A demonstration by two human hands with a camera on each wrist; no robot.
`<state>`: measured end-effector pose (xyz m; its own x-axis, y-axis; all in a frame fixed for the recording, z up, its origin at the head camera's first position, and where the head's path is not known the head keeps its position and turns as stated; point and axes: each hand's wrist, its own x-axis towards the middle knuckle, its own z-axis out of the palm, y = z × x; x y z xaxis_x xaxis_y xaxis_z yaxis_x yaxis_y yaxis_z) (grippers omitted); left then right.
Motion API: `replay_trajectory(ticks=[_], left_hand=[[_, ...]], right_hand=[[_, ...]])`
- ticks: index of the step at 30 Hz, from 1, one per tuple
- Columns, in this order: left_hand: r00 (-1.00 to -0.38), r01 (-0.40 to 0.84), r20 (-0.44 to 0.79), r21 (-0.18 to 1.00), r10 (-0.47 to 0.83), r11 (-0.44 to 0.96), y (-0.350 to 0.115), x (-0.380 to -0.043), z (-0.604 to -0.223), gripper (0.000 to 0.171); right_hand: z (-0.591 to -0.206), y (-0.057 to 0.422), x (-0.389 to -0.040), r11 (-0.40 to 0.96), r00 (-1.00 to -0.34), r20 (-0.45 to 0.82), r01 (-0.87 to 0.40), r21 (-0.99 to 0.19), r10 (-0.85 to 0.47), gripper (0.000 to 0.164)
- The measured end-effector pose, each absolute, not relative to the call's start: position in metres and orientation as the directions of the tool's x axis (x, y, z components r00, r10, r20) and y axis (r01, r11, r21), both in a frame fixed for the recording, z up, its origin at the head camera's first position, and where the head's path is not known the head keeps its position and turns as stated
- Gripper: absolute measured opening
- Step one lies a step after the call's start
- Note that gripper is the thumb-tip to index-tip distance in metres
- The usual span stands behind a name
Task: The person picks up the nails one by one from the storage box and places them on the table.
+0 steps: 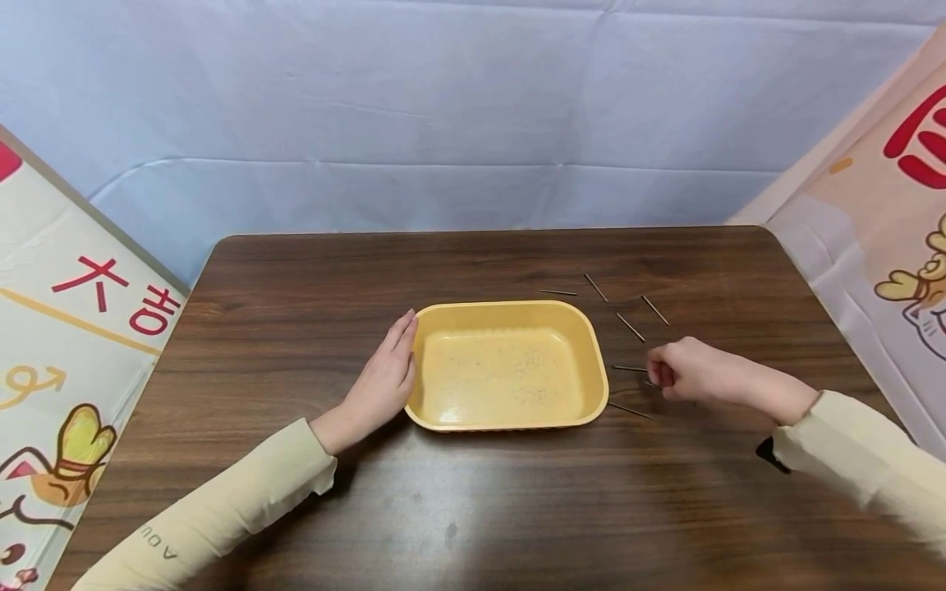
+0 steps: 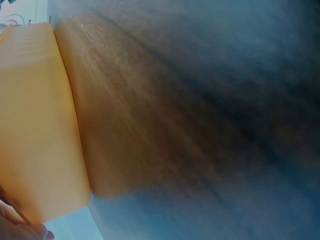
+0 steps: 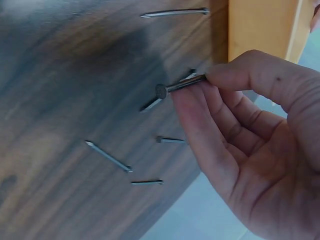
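Observation:
A yellow plastic basin [image 1: 506, 426] stands on the table, with no nails visible inside it. My left hand [image 1: 377, 382] rests along its left side, fingers extended against the rim; in the left wrist view only some fingertips [image 2: 37, 232] show beside the basin wall. To the right of the basin, my right hand [image 1: 691, 371] pinches a metal nail [image 3: 189, 83] between thumb and fingers, its flat head pointing away from the palm. Several more nails lie loose on the tabletop around that hand, among them one nail [image 1: 631, 410] near the basin's right edge.
The dark wood-grain table [image 1: 443, 509] has rounded far corners. Farther back lie scattered nails, including one nail [image 1: 654, 310] and another nail [image 1: 557, 292] behind the basin. A pale cloth [image 1: 443, 115] hangs behind the table, and printed banners [image 1: 89, 328] flank it.

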<state>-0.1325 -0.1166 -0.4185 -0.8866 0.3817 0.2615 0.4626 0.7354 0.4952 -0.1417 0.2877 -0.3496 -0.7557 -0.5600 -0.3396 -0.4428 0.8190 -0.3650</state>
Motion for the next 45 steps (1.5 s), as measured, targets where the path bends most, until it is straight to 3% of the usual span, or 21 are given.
replay_trajectory(ticks=[18, 33, 45], left_hand=[[-0.888, 0.461, 0.266, 0.494, 0.376, 0.737, -0.115, -0.131, -0.418, 0.046], [-0.886, 0.463, 0.270, 0.505, 0.376, 0.729, -0.114, -0.134, -0.420, 0.047], [-0.900, 0.435, 0.264, 0.613, 0.347, 0.660, -0.123, -0.139, -0.412, 0.044]], right_hand=[[-0.376, 0.312, -0.135, 0.837, -0.771, -0.372, -0.365, -0.408, -0.518, 0.022], [-0.386, 0.316, -0.134, 0.843, -0.793, -0.320, -0.413, -0.344, -0.519, 0.021], [-0.375, 0.306, -0.144, 0.866, -0.780, -0.385, -0.402, -0.297, -0.494, 0.009]])
